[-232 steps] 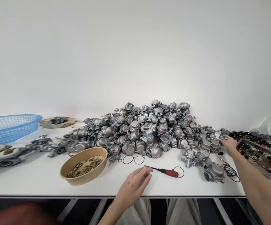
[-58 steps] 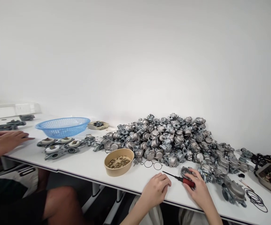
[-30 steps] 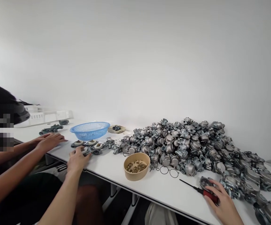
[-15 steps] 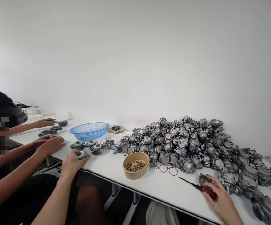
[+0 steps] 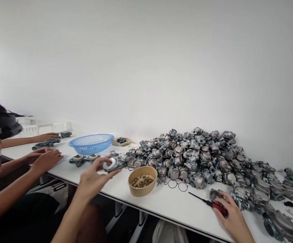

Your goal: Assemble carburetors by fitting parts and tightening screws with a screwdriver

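Observation:
My left hand (image 5: 96,179) grips a carburetor body (image 5: 114,164) with a white float ring facing up, raised a little above the table. Close behind it, more carburetor bodies with white floats (image 5: 92,157) lie near the basket. A red-handled screwdriver (image 5: 219,209) is in my right hand (image 5: 234,216), its dark shaft pointing left over the tabletop. The fingertips of that hand also rest on a small round metal bowl-like part (image 5: 214,194). Just beyond them spreads a heap of assembled carburetors (image 5: 187,155).
An oval cardboard tub (image 5: 142,194) of small brass parts stands at the table's front edge. Black rubber rings (image 5: 172,184) lie beside it. Further back are a blue plastic basket (image 5: 90,145) and a small box (image 5: 121,141). A co-worker's hands (image 5: 47,160) are at the left.
My left hand has lifted a carburetor body from the group at the left and carried it right, toward the tub. The view has shifted slightly; my right hand keeps its hold.

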Tool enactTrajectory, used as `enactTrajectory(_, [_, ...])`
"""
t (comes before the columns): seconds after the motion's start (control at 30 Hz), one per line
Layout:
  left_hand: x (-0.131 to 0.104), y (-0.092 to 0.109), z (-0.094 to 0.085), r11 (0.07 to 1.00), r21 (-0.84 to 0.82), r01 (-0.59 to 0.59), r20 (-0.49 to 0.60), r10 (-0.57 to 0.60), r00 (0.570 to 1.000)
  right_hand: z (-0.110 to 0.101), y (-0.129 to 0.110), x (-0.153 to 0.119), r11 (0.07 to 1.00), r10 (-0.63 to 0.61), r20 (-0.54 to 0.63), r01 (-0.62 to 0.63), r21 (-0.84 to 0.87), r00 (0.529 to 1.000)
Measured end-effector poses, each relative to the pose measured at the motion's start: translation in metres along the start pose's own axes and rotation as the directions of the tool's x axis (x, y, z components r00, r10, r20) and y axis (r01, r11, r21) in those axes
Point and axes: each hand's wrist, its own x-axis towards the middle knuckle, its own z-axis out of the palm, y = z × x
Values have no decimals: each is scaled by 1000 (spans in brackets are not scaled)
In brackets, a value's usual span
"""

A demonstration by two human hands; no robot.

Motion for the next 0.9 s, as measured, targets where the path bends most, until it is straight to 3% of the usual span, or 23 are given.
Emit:
enactTrajectory(0.07, [-25, 38, 21, 961, -277, 19, 234, 48, 971, -1, 0, 1, 1000, 3, 16, -3, -2, 1000])
enactTrajectory(0.17, [-68, 90, 63, 912, -411, 21, 493, 202, 846, -4, -4, 3, 1000, 12, 54, -12, -6, 998])
enactTrajectory(0.23, [-96, 118, 95, 919, -389, -65, 548, 288, 785, -6, -7, 4, 1000, 15, 55, -14, -16, 998])
enactTrajectory(0.37, [-139, 149, 156, 958, -271, -93, 653, 254, 714, -7, -12, 5, 1000, 4, 52, -3, -22, 999])
enactTrajectory(0.5, [-165, 157, 193, 963, -256, -88, 643, 237, 728, -5, -13, 3, 1000, 2, 57, -1, -11, 998])
enactTrajectory(0.67, [-180, 162, 200, 941, -333, -60, 657, 278, 701, -8, -20, 3, 1000, 27, 62, -27, -7, 998])
enactTrajectory(0.83, [-173, 160, 183, 931, -364, 35, 770, 280, 574, -13, -26, 4, 998, 56, 96, -54, -28, 994])
enactTrajectory(0.9, [-169, 157, 178, 936, -350, 35, 786, 273, 554, -15, -27, 4, 998, 51, 104, -48, -31, 993])
